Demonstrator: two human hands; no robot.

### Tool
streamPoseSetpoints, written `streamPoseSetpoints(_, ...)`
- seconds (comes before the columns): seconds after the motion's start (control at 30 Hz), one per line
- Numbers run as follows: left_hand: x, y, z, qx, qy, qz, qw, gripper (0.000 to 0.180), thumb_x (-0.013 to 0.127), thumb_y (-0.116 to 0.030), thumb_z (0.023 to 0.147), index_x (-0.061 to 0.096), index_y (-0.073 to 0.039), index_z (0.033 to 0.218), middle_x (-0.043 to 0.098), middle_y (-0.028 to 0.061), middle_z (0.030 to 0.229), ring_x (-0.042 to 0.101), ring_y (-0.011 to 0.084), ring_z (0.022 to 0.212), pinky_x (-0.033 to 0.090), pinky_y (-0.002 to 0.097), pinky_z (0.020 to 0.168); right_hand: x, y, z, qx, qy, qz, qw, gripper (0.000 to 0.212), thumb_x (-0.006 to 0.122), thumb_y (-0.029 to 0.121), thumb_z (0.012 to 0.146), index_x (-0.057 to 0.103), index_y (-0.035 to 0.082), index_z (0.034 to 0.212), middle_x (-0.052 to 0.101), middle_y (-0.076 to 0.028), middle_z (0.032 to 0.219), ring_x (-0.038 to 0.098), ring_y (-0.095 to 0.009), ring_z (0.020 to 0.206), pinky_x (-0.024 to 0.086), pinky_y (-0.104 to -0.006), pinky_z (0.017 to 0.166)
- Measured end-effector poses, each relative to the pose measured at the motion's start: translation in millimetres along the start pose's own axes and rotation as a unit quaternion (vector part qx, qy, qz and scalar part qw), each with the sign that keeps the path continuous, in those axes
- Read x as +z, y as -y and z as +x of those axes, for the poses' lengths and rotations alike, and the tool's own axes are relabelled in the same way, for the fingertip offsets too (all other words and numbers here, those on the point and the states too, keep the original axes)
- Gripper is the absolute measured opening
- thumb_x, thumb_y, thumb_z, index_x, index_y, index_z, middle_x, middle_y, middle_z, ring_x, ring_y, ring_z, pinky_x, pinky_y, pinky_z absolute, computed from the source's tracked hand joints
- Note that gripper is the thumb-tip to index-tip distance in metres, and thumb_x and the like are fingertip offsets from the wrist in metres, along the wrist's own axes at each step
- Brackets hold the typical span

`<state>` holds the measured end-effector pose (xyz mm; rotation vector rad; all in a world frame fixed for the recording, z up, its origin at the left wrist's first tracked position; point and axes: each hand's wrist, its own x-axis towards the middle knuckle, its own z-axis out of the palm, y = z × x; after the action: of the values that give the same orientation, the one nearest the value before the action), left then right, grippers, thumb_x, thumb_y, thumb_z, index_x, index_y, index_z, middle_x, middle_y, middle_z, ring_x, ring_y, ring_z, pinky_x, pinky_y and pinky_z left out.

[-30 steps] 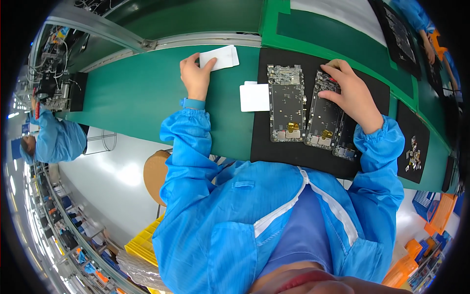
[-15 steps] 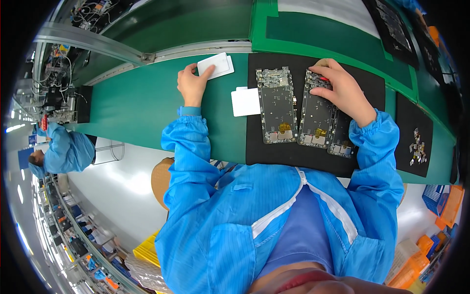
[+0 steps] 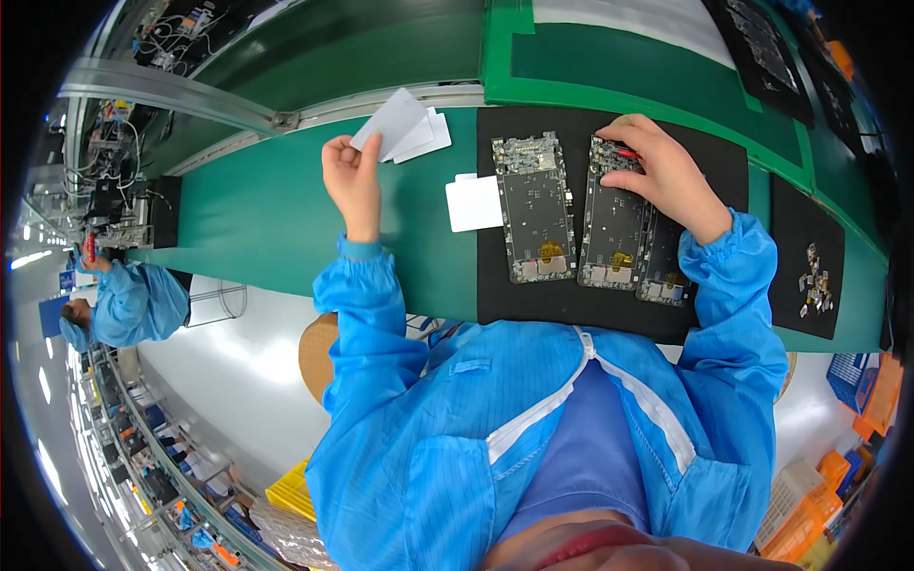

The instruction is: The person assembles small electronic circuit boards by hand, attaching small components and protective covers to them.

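My left hand [image 3: 354, 183] pinches a thin white card [image 3: 392, 124] between thumb and fingers, tilted and raised at the back of the bench. Just beyond it lie more white cards [image 3: 433, 136], overlapping. Another white card [image 3: 473, 204] lies against the left edge of a long dark circuit board [image 3: 536, 214]. My right hand [image 3: 665, 176] is curled over the top end of a second circuit board [image 3: 610, 224], with a small red thing [image 3: 626, 153] at its fingers that I cannot make out. A third circuit board [image 3: 665, 274] lies partly under my right wrist.
The boards rest on a black mat [image 3: 562, 309] upon the green bench top [image 3: 248, 219]. Small metallic parts [image 3: 815, 285] sit on another black mat at the right. A green-edged raised shelf [image 3: 619, 107] borders the back. A co-worker in blue [image 3: 138, 303] is far left.
My left hand has drawn back toward the left, lifting one white card off the others and tilting it. My right hand and the circuit boards have hardly moved.
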<state>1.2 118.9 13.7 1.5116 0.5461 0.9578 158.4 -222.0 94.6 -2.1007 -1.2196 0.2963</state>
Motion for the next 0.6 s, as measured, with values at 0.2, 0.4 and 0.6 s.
streamPoseSetpoints(0.2,38.3,-99.4,-76.8,0.526,0.296,0.214,0.768,0.020,0.065,0.002,0.064,0.055,-0.003,0.081,0.068,0.0172,0.097,0.067,0.0318,0.086,0.054,0.0365,0.072,-11.5,3.8,-3.5,0.021,0.018,0.163,0.986,0.051,0.076,0.006,0.072,0.054,0.004,0.118,0.057,-0.004,0.110,0.054,-0.014,0.095,0.045,-0.0270,0.083)
streamPoseSetpoints(0.4,70.0,-109.6,-110.9,-0.004,0.254,0.008,0.967,0.036,0.068,0.001,0.082,0.050,0.002,0.114,0.068,0.0137,0.090,0.066,0.0148,0.082,0.054,0.0238,0.069,-10.8,-1.1,-7.9,-0.008,-0.029,0.174,0.984,0.052,0.079,0.012,0.069,0.056,0.008,0.115,0.055,0.004,0.100,0.034,-0.008,0.071,0.034,-0.0196,0.065)
streamPoseSetpoints(0.6,83.6,-112.7,-108.6,-0.116,0.266,-0.051,0.956,0.038,0.064,0.003,0.084,0.048,0.003,0.118,0.067,0.0154,0.092,0.066,0.0154,0.082,0.055,0.0239,0.070,-9.7,0.0,-11.5,-0.014,-0.046,0.118,0.992,0.053,0.079,0.012,0.068,0.057,0.008,0.116,0.056,0.004,0.101,0.036,-0.008,0.071,0.036,-0.0203,0.065)
